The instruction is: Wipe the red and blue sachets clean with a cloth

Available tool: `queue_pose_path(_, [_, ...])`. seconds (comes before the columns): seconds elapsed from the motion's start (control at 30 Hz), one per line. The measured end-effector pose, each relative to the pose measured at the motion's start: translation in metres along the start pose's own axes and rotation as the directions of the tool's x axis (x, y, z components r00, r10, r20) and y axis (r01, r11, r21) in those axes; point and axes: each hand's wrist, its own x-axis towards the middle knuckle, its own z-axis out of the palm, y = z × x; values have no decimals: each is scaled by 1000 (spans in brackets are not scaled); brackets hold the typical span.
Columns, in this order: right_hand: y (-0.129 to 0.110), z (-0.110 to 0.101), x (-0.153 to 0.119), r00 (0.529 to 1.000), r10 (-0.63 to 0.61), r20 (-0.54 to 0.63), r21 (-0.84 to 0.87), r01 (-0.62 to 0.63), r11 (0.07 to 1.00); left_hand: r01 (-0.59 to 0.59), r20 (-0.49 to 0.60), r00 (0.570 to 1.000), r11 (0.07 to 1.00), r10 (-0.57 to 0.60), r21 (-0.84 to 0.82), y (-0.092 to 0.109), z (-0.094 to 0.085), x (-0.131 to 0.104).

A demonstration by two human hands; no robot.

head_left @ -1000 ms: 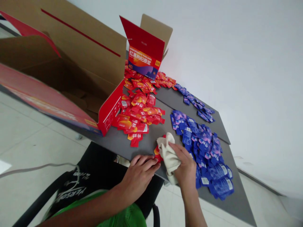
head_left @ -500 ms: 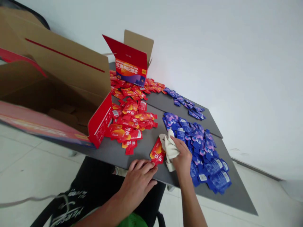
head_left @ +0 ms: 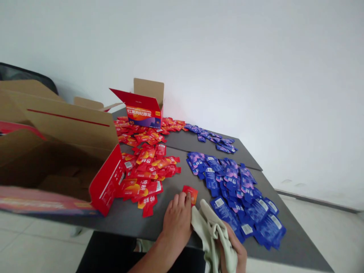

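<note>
A single red pouch [head_left: 191, 193] lies near the front of the grey table. My left hand [head_left: 178, 214] is closed over its near end, with the fingertips pressed on it and the thumb hidden. Just to the right, my right hand [head_left: 239, 250] grips a pale cloth [head_left: 213, 227], which is bunched up and hangs over the table edge. Part of this hand is covered by the cloth. Beyond it a heap of blue pouches [head_left: 233, 178] spreads to the right. A pile of red pouches [head_left: 146, 170] lies to the left of my left hand.
A large open carton [head_left: 105, 182] stands at the left. Behind the red pouches is a smaller open red box [head_left: 143, 113]. More blue pouches [head_left: 210, 134] lie along the back of the grey table [head_left: 176, 140], near a white wall [head_left: 227, 57].
My right hand has drawn the cloth off the red pouch towards me and to the right. My left hand now covers more of that pouch. The view has tilted upward.
</note>
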Motion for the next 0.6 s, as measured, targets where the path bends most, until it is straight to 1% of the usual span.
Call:
queue_pose_path(0.07, [4,-4,2,999,-24,40,22,23,1000,52,106,993,997,-58,53,6,-10,9])
queue_pose_path(0.13, [5,-5,4,995,-73,64,49,70,996,93,195,975,992,-107,80,10,-21,17])
queue_pose_path(0.2, [1,-4,7,989,-114,91,94,106,990,95,247,962,992,-113,81,9,-31,23])
queue_pose_path(0.27, [-6,-4,11,983,-141,121,142,123,982,70,283,955,996,-85,61,4,-40,25])
queue_pose_path(0.37, [-19,-6,16,969,-183,168,180,152,972,53,298,953,998,-58,28,-9,-48,23])
queue_pose_path(0.47, [-30,-11,21,949,-239,205,191,200,961,64,294,954,998,-60,-6,-20,-50,19])
queue_pose_path(0.6, [-31,-15,25,936,-258,240,170,221,960,105,294,952,992,-79,-75,-31,-48,14])
